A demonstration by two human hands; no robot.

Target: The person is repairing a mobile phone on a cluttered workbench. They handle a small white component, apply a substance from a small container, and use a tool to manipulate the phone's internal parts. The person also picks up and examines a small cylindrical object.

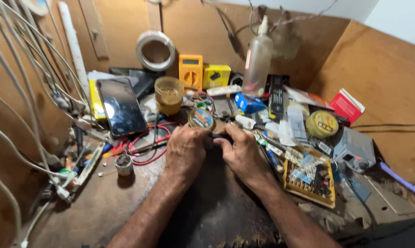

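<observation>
My left hand [185, 150] and my right hand [241, 151] meet at the middle of a cluttered wooden workbench [111, 202]. Both are curled around a small dark object [219, 136] held between them; only a sliver of it shows and I cannot tell what it is. Just beyond my fingers lies a round tin with a blue and orange lid [201, 119]. Red wires [145, 142] loop on the bench to the left of my left hand.
A dark phone [121, 106] leans at the left, near a jar of brownish paste [169, 94]. Behind stand an orange multimeter [191, 71], a yellow box [216, 76], a squeeze bottle [258, 57] and a tape roll [155, 49]. A yellow parts tray [308, 177] sits right. White cables [28, 115] hang left.
</observation>
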